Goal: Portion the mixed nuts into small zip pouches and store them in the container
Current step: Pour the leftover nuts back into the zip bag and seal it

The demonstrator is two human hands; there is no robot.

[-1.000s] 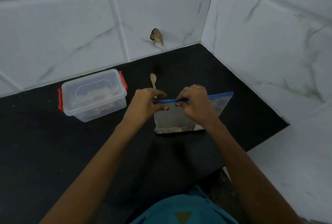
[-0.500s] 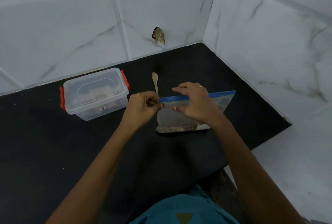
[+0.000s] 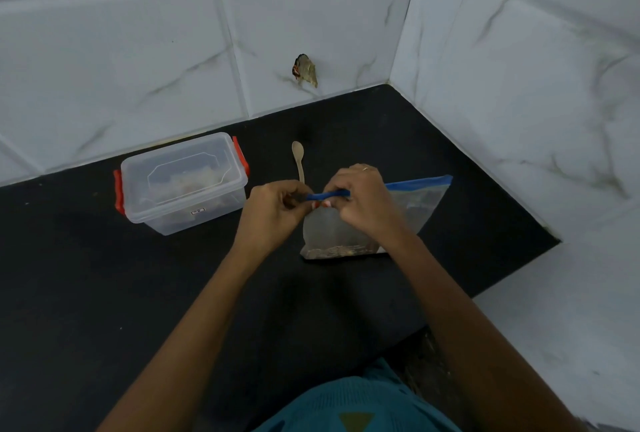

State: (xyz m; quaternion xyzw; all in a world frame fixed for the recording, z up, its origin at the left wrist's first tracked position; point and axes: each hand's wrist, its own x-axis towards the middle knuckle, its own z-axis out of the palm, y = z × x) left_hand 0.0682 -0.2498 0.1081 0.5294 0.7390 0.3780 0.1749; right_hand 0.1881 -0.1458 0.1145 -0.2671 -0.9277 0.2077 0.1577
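Fingers (image 3: pixel 291 193) of the left hand (image 3: pixel 273 213) pinched on the left end of a blue zip strip (image 3: pixel 415 184), those of the right hand (image 3: pixel 362 199) curled over the same strip just beside them, both gripping it and nothing else. Below, a clear zip bag (image 3: pixel 329 230) held upright by its top, lower edge down on the surface, a thin layer of mixed nuts (image 3: pixel 339 251) along the bottom. Zip being worked near its left end. Whether pressed closed or pulled apart, impossible to tell.

Well to the left, the clear container (image 3: pixel 183 182) with red latches (image 3: pixel 118 193), lid on, something pale showing through its walls. Possibly pouches already stored, but too blurred to say. Between container and hands, a small wooden spoon (image 3: pixel 298 158) lying flat, bowl toward the wall, untouched. No loose small pouches anywhere in sight.

Judging by that: some portioning perhaps done, this bag not yet dealt with, and the container yet to be opened for anything more.

Black matte surface (image 3: pixel 104 275) running back into a corner. White marble-look tiles (image 3: pixel 138 50) behind it, a broken patch (image 3: pixel 305 71) low on the back wall, more tile up the right side — then a pale ledge (image 3: pixel 554 310) at lower right. Teal garment (image 3: pixel 356 407) at the bottom edge.
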